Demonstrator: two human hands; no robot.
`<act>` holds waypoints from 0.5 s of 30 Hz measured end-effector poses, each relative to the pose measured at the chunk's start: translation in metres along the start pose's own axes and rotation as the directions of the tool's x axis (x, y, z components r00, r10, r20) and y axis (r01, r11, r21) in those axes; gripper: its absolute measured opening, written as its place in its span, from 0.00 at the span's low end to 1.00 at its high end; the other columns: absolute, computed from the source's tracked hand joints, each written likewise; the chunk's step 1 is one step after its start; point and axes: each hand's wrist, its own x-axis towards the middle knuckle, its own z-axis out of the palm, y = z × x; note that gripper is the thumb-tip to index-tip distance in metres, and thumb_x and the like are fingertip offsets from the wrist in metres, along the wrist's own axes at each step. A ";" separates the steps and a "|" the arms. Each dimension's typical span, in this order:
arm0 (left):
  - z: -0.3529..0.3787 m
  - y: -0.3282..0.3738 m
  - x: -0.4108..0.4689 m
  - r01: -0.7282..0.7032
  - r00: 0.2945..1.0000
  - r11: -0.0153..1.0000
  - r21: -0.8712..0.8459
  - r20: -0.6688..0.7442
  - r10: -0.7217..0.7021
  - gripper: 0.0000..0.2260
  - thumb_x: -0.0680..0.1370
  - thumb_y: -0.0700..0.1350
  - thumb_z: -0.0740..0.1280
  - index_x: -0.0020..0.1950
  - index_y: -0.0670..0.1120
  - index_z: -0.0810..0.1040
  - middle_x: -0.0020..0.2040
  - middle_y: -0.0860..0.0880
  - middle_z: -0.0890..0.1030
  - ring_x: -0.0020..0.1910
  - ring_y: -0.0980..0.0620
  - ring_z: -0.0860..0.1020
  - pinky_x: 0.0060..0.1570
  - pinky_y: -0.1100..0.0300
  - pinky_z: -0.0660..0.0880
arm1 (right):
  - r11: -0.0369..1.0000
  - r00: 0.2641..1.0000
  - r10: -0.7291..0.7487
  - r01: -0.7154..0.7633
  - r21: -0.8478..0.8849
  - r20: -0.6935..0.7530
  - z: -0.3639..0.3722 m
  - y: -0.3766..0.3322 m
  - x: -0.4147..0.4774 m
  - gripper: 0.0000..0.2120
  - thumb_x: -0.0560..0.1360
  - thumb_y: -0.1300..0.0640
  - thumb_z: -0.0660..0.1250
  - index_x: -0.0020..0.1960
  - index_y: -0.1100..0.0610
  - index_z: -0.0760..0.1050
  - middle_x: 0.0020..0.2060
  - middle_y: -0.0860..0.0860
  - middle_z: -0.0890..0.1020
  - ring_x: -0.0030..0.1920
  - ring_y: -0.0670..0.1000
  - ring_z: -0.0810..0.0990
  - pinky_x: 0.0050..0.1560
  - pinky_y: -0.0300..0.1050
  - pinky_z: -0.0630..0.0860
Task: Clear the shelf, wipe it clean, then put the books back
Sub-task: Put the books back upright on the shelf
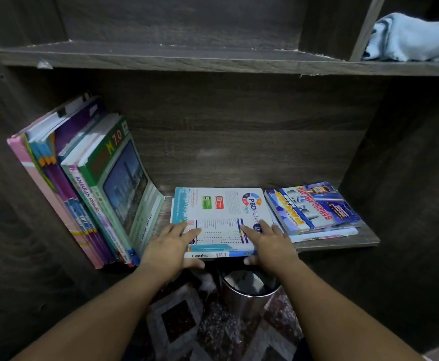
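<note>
My left hand (pixel 171 243) and right hand (pixel 268 241) both hold the middle stack (pixel 221 212), 2 or more books lying flat on the lower shelf (pixel 343 243), its front edge jutting a little past the shelf lip. On each hand the fingers lie spread over the white "PBD Plus" cover on top, while the thumb curls under the stack's front edge, below the spine marked "Fizik", so the stack is pinched between fingers and thumb on both sides. Left of the stack, the leaning books (pixel 96 191) stand tilted against the shelf's left wall, a green cover outermost. Right of the stack, just beside it, lies the right pile (pixel 314 207), flat, with a blue "Bahasa Melayu" book uppermost. The upper shelf (pixel 161 56) carries a pale blue cloth (pixel 411 37), crumpled, in its right compartment. Beneath my hands stands a metal bin (pixel 249 290) on a patterned carpet (pixel 179 321).
</note>
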 end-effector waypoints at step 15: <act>-0.003 0.023 -0.008 0.162 0.987 0.982 0.097 -0.016 -0.161 0.39 0.75 0.71 0.52 0.79 0.52 0.48 0.79 0.45 0.52 0.72 0.42 0.63 0.69 0.44 0.57 | 0.997 0.997 0.075 -0.076 -0.012 -0.029 -0.001 0.005 -0.002 0.35 0.77 0.43 0.65 0.77 0.39 0.49 0.70 0.56 0.60 0.68 0.62 0.61 0.65 0.56 0.66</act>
